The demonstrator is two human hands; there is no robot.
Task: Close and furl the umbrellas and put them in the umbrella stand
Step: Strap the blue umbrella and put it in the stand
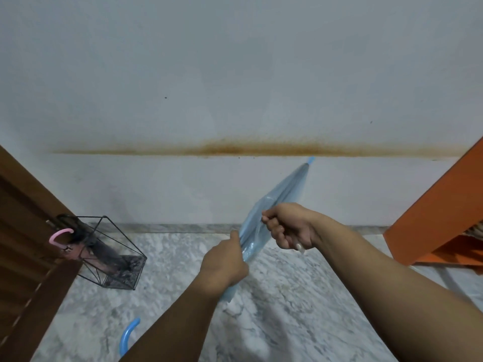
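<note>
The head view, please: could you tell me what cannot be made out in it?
- Blue umbrella: middle hidden by left hand, right hand; strap not discernible.
- Blue handle: its join to the shaft is hidden behind the left forearm.
- Pink umbrella in stand: dark, blurred.

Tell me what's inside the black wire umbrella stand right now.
The black wire umbrella stand holds one furled pink umbrella with a curved pink handle hooked above the rim. Its tip, at the stand's bottom, is too dark and blurred to make out.
</note>
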